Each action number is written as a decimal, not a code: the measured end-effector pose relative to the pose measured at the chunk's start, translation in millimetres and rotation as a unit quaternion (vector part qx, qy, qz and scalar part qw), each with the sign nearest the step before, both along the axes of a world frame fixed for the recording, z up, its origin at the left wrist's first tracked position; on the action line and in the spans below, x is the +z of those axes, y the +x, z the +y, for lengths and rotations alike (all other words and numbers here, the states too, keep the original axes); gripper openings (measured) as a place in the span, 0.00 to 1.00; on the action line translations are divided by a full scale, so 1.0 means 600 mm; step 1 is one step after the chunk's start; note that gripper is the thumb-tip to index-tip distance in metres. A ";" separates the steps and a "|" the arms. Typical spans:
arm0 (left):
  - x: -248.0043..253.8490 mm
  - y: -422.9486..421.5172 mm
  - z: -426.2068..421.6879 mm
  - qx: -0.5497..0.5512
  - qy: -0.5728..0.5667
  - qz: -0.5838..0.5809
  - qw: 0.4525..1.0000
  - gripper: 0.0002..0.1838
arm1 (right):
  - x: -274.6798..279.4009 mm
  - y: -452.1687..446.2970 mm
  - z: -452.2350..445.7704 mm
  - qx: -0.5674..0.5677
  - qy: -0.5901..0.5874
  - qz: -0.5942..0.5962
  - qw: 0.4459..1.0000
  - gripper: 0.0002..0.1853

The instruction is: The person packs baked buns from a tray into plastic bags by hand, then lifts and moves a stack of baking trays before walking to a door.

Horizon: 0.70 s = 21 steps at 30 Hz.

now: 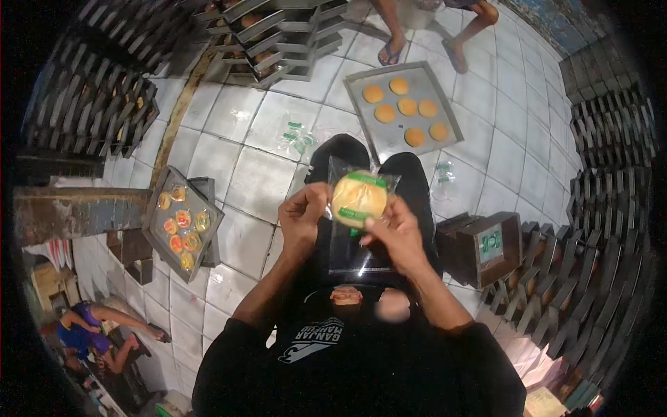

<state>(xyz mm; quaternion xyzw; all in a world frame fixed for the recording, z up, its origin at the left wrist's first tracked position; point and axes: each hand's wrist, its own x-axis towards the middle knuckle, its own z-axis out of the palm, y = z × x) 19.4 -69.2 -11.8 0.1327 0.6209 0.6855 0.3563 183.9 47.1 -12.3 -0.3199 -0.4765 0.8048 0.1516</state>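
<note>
A round golden bun [360, 199] sits inside a clear plastic bag [367, 179] with green printed bands, held above my lap. My left hand [304, 210] is closed at the bag's left edge, its fingers pinched on the plastic. My right hand [399, 235] grips the bagged bun from the right, thumb across its lower front and fingers behind. Beneath the bun, more clear plastic [358, 254] lies over my dark-clothed lap; how many layers there are, I cannot tell.
Ahead is a metal tray [445, 142] with several unwrapped buns. A tray of bagged buns [182, 221] stands left. Printed bags [297, 137] lie on the tiles. A wooden box [501, 267] sits right. Tray stacks [278, 45] and other people's legs [392, 31] surround the area.
</note>
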 end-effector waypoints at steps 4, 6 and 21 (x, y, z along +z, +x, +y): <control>-0.004 -0.021 0.050 -0.045 0.165 0.142 0.975 0.09 | 0.024 -0.028 0.063 -0.061 0.069 0.039 0.995 0.21; 0.010 -0.021 0.068 -0.028 0.180 0.116 0.976 0.10 | 0.049 -0.036 0.072 -0.075 0.019 0.058 0.995 0.19; 0.007 -0.011 0.072 -0.029 0.067 0.209 0.975 0.12 | -0.009 -0.041 0.148 -0.064 0.192 -0.047 0.978 0.28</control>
